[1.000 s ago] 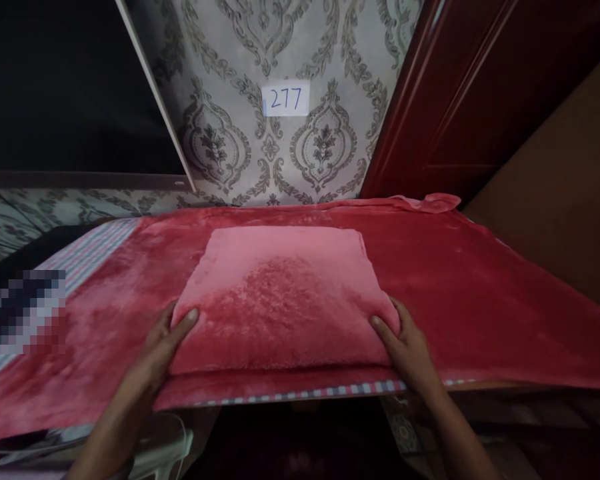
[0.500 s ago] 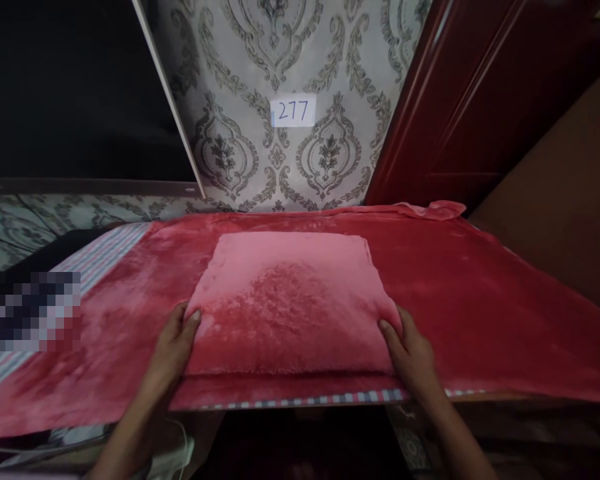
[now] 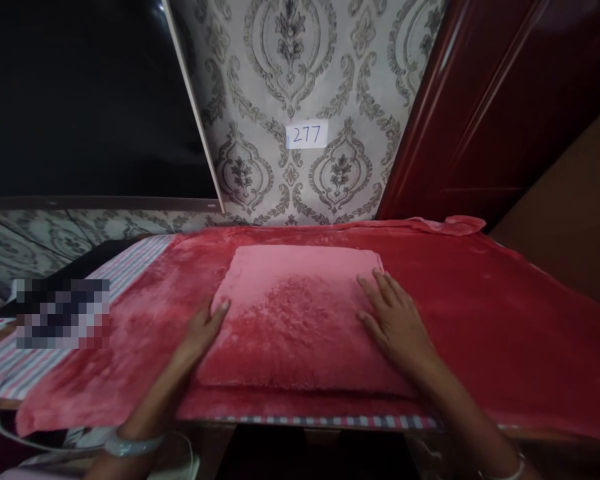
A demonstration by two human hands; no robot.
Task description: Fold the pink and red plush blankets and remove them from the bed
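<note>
A pink and red plush cushion [image 3: 300, 320], or a folded piece of the same plush cloth, lies flat on a red plush blanket [image 3: 490, 320]. Against its left edge rests my left hand [image 3: 205, 327], thumb apart from the fingers, with the fingertips partly hidden along the side. My right hand [image 3: 395, 320] lies with spread fingers over the upper right edge, palm down. Neither hand grips it. Whether it is a cushion or folded cloth I cannot tell for sure.
A checked cloth [image 3: 125, 267] shows under the blanket at the left and front edge. Behind stand a dark screen [image 3: 90, 100] at left and a dark red wooden panel [image 3: 460, 120] at right. A paper label [image 3: 307, 135] reading 277 is on the patterned wall. A white cable [image 3: 10, 427] hangs at front left.
Both hands have let go of the plush piece's side edges. My right hand has moved up and onto its top with fingers spread. The camera view has shifted slightly.
</note>
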